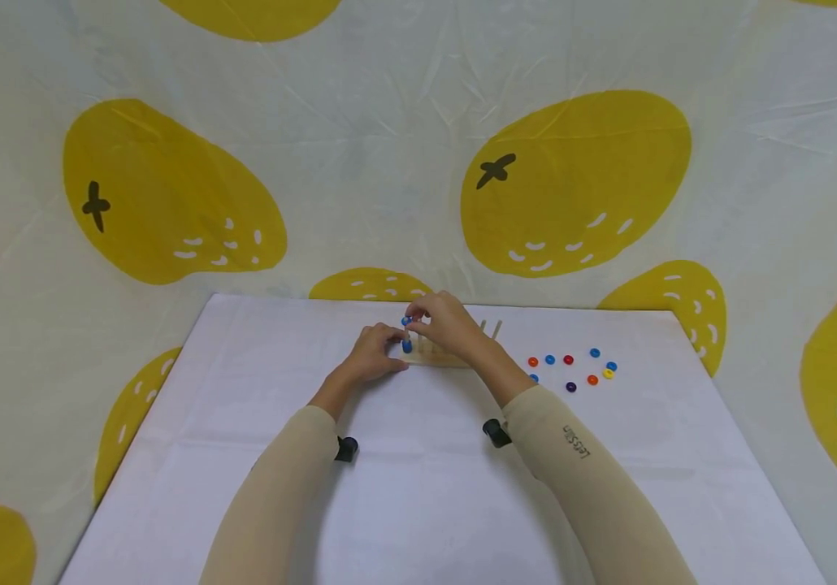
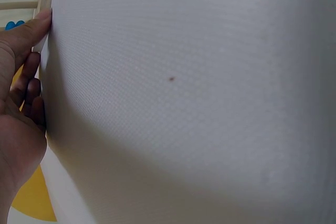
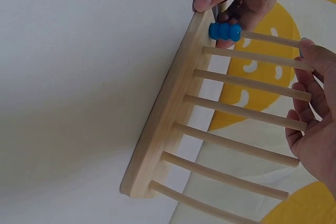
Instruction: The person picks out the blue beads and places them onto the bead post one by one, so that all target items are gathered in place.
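Note:
A wooden peg rack (image 3: 169, 98), a long base with several upright pegs, stands near the table's back edge. My left hand (image 1: 370, 355) grips its left end, thumb on the front edge and fingers behind. A stack of blue beads (image 3: 224, 31) sits at the foot of the leftmost peg. At the top of that same peg, my right hand (image 1: 444, 321) pinches another blue bead (image 1: 406, 321); in the right wrist view only a sliver of it shows behind the fingertips. The other pegs in the right wrist view carry no beads.
To the right of the rack lie several loose beads on the white table (image 1: 418, 487), among them a red bead (image 1: 568, 359), a yellow bead (image 1: 608, 374) and a dark purple bead (image 1: 570, 387). A curtain (image 1: 389, 162) with yellow fruit shapes hangs behind the table.

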A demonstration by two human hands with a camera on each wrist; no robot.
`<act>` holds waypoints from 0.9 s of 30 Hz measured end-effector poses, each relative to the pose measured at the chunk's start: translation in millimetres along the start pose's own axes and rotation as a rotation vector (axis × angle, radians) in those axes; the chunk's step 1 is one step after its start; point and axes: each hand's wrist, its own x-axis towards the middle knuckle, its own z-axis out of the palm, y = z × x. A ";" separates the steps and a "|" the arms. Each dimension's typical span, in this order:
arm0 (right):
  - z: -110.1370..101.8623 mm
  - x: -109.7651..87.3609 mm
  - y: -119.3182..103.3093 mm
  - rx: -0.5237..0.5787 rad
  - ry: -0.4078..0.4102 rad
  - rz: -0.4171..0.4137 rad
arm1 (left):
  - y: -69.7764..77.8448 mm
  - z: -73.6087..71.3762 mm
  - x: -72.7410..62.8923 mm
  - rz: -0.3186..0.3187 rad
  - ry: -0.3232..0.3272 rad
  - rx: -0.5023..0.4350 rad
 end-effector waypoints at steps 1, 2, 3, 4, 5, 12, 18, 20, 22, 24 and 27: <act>0.0 0.2 0.2 0.000 -0.001 0.000 | 0.0 0.1 0.0 0.000 -0.001 0.002; -0.3 0.2 0.2 0.000 -0.004 0.001 | 0.3 -0.1 -0.3 -0.001 -0.001 0.001; -0.6 0.3 0.2 0.002 -0.005 0.002 | 0.5 -0.1 -0.4 0.000 -0.002 0.004; -1.0 0.3 0.1 0.006 -0.007 0.003 | 0.6 -0.1 -0.5 0.000 -0.002 0.007; -1.4 0.3 0.0 0.010 -0.008 0.005 | 0.9 -0.2 -0.7 0.000 -0.002 0.006; -3.5 0.6 0.9 0.006 -0.003 -0.009 | 2.3 -1.5 -1.3 -0.010 -0.005 0.002; -6.5 -2.0 0.2 0.013 -0.003 -0.011 | 1.4 -0.8 -1.6 -0.008 -0.002 -0.004; -8.0 -3.2 -0.2 0.014 0.006 -0.006 | 1.3 -0.6 -1.3 -0.007 -0.004 -0.008; -10.0 -5.1 -0.6 0.021 0.018 0.005 | 0.6 -0.5 -0.9 -0.006 -0.004 -0.003; -12.3 -7.6 -0.3 0.026 0.035 0.004 | -0.2 -0.4 0.0 -0.003 -0.006 0.008; -17.5 -12.6 1.2 0.026 0.056 -0.004 | -0.2 -0.9 0.9 0.000 -0.009 0.021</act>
